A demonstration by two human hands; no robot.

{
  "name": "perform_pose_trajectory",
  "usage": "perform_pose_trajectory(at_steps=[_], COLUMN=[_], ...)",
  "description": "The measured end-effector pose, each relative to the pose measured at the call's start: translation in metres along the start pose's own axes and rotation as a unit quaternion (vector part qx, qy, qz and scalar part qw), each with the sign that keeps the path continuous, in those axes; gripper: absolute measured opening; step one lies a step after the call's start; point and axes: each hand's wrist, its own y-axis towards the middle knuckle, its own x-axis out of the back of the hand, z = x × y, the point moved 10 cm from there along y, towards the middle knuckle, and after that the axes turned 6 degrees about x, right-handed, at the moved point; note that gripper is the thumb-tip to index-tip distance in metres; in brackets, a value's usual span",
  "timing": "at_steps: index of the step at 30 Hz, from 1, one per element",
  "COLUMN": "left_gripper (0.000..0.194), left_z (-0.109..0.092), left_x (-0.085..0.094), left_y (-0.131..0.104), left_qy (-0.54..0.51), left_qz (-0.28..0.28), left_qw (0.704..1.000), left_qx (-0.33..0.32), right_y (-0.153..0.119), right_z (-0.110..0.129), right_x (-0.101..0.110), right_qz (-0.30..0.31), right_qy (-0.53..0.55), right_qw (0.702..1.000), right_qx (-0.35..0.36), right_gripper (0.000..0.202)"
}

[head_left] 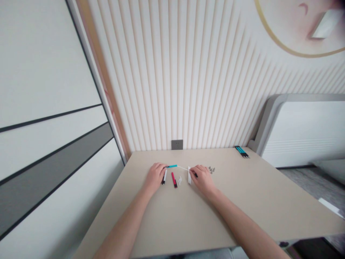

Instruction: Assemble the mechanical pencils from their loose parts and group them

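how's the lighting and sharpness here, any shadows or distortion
In the head view, the light is soft, with shading low on the cabinet; in the head view, the wall slats fan outward and the round wall decoration looks smeared; in the head view, the blue tube and grey pieces lack fine detail.

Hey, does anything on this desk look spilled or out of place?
Nothing looks spilled. Only the small grey pieces beside the right hand seem untidy: they're loosely strewn, while the far turquoise pens lie side by side.
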Motion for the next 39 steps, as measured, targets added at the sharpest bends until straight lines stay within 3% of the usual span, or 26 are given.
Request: perform_pose_trajectory(at_steps=[8,21,29,39], left_gripper=[0.020,0.021,0.025,0.024], left_z=[0.002,0.003,-0.026,-0.037], left_x=[-0.002,-0.002,-0.009,-0.021], left_y=[-0.001,0.000,-0.005,-0.014], left_qy=[0.005,-0.008,-0.064,-0.085], left_qz=[0.003,0.007,0.083,0.148], left_qw=[1.000,1.000,0.992,0.981], left_qx=[0.011,0.008,-0.067,-0.092], right_y=[-0.002,0.000,0.000,-0.002], right_z=[-0.005,-0.002,0.012,0.022], right_x=[-0.013,0.000,-0.006,0.008], right_qz=[0.033,0.001,-0.002,0.006], right_qy=[-0.059,0.001,0.071,0.025], right_qw=[0.997,1.000,0.994,0.989], right_qx=[-0.021,0.010,0.088,0.145], right_gripper=[0.021,0.021,0.020,0.024])
